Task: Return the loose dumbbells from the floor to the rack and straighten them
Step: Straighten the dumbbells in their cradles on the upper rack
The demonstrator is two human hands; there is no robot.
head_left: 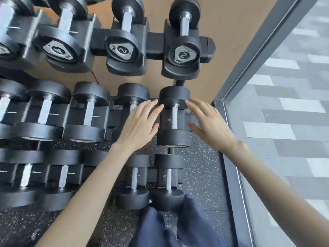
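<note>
A small black dumbbell [174, 118] with a steel handle lies in the rightmost cradle of the rack's middle tier [114, 114]. My left hand [140, 123] lies flat with straight fingers against the dumbbell's left side, covering part of the neighbouring dumbbell [132, 93]. My right hand [211, 123] is spread open on the dumbbell's right side, fingertips at its far head. Neither hand is curled round anything. The top tier holds two dumbbells marked 2 [182, 54], [122, 49]. Two more small dumbbells [168, 182] sit on the bottom tier.
Larger dumbbells [46, 111] fill the cradles to the left on every tier. A brown wall [231, 32] stands behind the rack. A glass partition with a dark frame [231, 157] runs close along the right. Speckled rubber floor [201, 175] and my dark trouser legs [170, 227] lie below.
</note>
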